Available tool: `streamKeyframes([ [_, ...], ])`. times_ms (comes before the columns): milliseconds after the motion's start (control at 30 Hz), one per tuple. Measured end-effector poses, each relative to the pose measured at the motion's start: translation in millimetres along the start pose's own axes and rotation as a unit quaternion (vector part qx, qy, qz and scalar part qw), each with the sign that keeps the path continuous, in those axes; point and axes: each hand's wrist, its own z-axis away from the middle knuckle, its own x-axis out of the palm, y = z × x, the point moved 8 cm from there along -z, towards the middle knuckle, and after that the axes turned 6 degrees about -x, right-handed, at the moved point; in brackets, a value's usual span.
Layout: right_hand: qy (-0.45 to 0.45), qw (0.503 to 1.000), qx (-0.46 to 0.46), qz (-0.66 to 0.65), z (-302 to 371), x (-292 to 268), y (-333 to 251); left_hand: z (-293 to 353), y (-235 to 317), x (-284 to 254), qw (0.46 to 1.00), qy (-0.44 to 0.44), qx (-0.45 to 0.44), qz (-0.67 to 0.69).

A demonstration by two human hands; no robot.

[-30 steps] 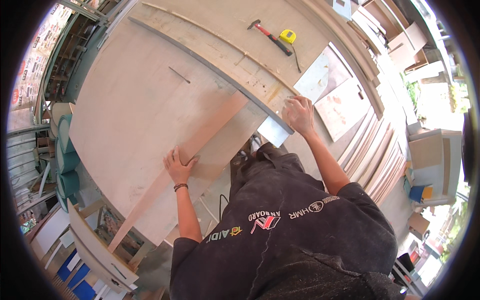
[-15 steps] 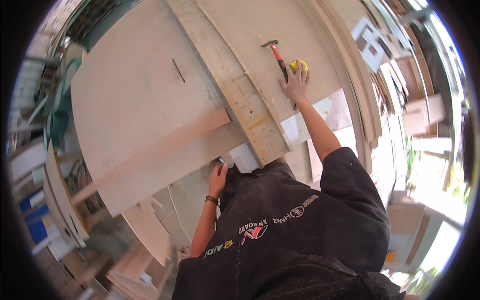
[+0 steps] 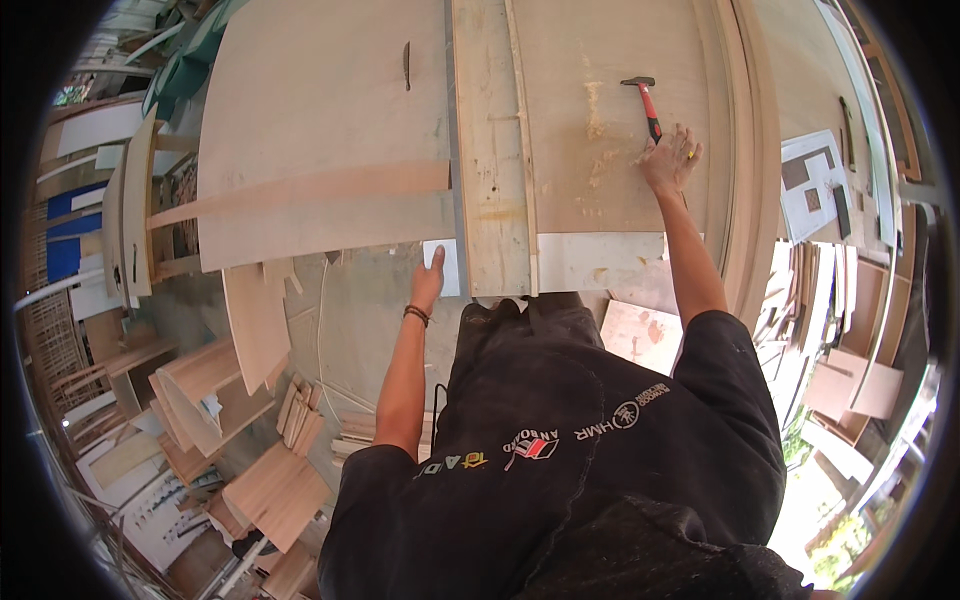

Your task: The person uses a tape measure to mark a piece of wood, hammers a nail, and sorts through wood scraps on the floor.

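Note:
My right hand (image 3: 670, 162) is over the sheet on the right, its fingers curled over a yellow tape measure (image 3: 691, 155). Only a small yellow patch of it shows between the fingers. Just beyond that hand lies a hammer (image 3: 645, 103) with a red and black handle, its head pointing away from me. At the near edge of the work surface, my left hand (image 3: 428, 280) pinches the edge of a small white panel (image 3: 446, 262). Its thumb rests on top, and the other fingers are mostly hidden.
A long wooden board (image 3: 490, 130) runs away from me between two broad pale sheets. On the left sheet (image 3: 310, 120) lie a slim dark tool (image 3: 407, 68) and a wooden strip (image 3: 330, 192). Wood offcuts (image 3: 275, 495) crowd the floor at left. A patterned white panel (image 3: 815, 185) lies at right.
The view has turned, so the board now runs straight ahead. My left hand has come up to the white panel's edge. My right hand now covers most of the tape measure.

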Motion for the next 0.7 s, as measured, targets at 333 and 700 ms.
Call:
streamKeyframes([
  [333,-0.113,0.929,0.098,-0.339,29,-6,8,95,88,-60,0.985,0.105,0.135,-0.030],
  [700,-0.144,0.762,0.057,-0.629,150,-142,-90,221,156,-39,0.927,0.152,0.271,-0.211],
])
